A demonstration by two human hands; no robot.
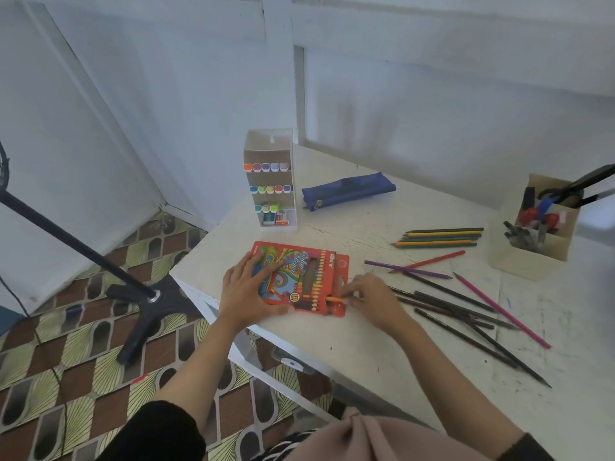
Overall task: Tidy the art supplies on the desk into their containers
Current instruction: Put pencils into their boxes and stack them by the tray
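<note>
**Head view: orange pencil (pixel 335 298), insertion**

Long axis is lying crosswise, left end entering the right edge of the red pencil box (pixel 301 277). The right hand (pixel 369 299) is pinching the outer end, grip clamped on it. The left hand (pixel 248 291), fingers straight, is pressing the box flat. The white tabletop (pixel 366 341) is carrying loose pencils (pixel 466 304) rightward; patterned floor (pixel 83 361) is showing below.

Black sleeves (pixel 159 430) are seen well behind the left hand (pixel 248 291) and the right hand (pixel 369 299), ending near the elbows. A dusty-pink cloth (pixel 372 437) is draped between the arms, with black-and-white striped fabric (pixel 283 449) beside it.
</note>
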